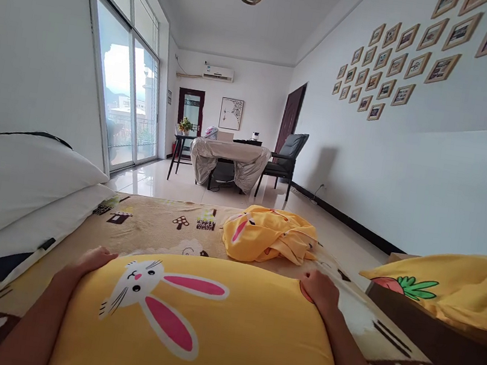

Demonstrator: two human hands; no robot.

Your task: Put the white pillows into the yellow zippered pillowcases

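A yellow pillow point(259, 325) with a white and pink rabbit print lies flat in front of me. At its far left corner is my left hand point(97, 259), its fingers closed on the pillow's edge. My right hand point(319, 288) grips the far right corner, fingers curled in. Beyond the pillow, a crumpled yellow cloth point(270, 235) with a similar print rests on the patterned blanket point(150, 223). Both forearms run along the pillow's sides.
White pillows point(17, 191) are stacked at the left. Another yellow cloth point(474, 290) with a carrot print hangs over a brown box point(413, 330) at the right. Farther off stand a covered table point(234, 152) and a black chair point(291, 156).
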